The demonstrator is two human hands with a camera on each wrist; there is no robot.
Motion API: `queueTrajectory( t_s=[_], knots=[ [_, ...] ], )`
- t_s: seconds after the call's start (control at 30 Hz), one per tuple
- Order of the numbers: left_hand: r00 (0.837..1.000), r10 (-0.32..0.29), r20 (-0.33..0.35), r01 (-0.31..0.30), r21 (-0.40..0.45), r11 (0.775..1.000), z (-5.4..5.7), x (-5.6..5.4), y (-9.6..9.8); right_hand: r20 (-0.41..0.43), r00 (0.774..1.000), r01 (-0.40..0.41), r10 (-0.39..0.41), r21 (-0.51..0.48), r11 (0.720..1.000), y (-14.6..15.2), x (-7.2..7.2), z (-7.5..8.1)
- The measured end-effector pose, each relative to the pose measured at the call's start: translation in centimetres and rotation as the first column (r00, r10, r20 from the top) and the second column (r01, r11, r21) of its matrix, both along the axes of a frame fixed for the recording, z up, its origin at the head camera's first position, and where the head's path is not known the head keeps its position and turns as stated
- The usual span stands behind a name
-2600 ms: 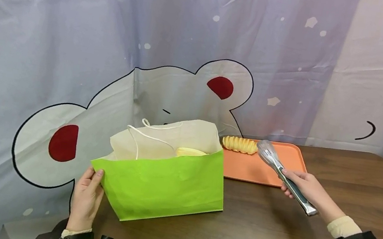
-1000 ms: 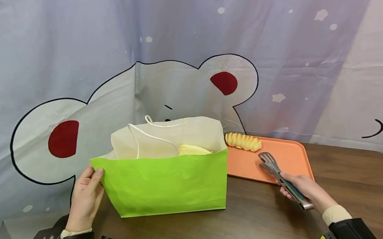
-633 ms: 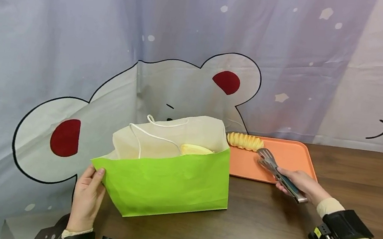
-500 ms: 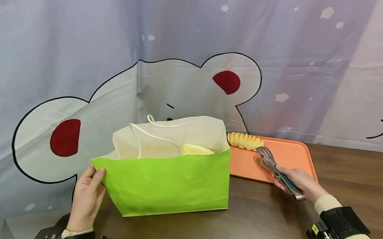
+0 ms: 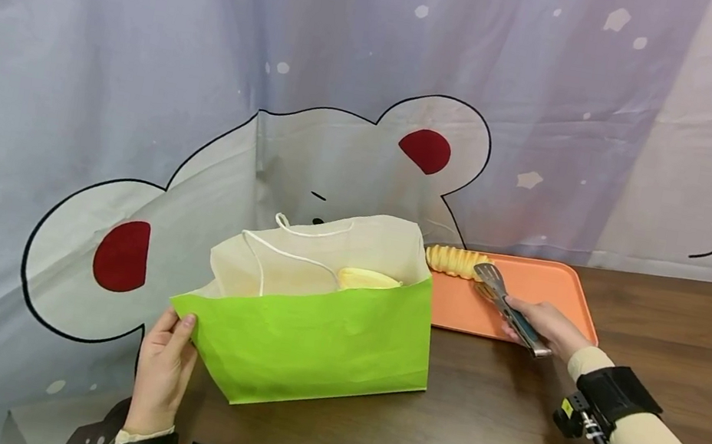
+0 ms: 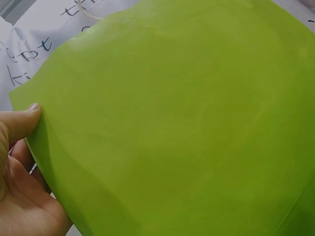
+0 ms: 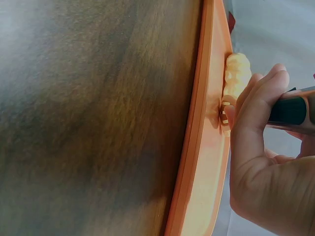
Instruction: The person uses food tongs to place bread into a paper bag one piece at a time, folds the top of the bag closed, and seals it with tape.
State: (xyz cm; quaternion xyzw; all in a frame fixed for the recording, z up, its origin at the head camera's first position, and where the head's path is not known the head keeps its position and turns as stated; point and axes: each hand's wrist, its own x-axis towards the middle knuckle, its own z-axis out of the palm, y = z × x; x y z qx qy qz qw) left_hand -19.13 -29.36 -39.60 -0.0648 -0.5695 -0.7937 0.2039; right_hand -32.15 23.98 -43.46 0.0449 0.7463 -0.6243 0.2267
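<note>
My left hand [image 5: 163,370] pinches the left edge of a bright green paper bag [image 5: 315,347] with cream lining and white cord handles. Inside the bag's mouth the top of a pale yellow item [image 5: 368,280] shows; its lower part is hidden. On the right, my right hand [image 5: 545,326] grips metal tongs [image 5: 518,321] with dark green handle grips. The tongs' tips are at the right end of a ridged yellow bread roll [image 5: 453,261], which lies on an orange tray [image 5: 546,299]. Whether the tips touch the roll I cannot tell. In the right wrist view, the hand partly covers the roll [image 7: 237,71].
A brown wooden table [image 5: 469,434] carries the bag and the tray. Behind it hangs a patterned cloth [image 5: 357,36] with a cartoon bear outline. The bag's right side stands close to the tray's left part and hides some of it.
My right hand has moved left and slightly forward, bringing the tongs from over the tray's middle to the bread roll's right end. My left hand keeps holding the bag in place.
</note>
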Motion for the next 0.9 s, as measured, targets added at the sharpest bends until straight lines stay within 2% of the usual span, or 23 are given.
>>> queueTrajectory(
  t_s=[0.5,0.9],
  knots=[
    [1.0,0.003,-0.003,-0.003,-0.003,1.0,0.0,0.2,0.1,0.025,0.997,0.068,-0.067,-0.033,0.997,-0.8,-0.8,-0.7],
    [1.0,0.023,0.015,-0.023,-0.008,1.0,0.0,0.1,0.2,-0.014,0.999,0.031,-0.03,0.038,0.999,-1.1,-1.3,-0.9]
  ],
)
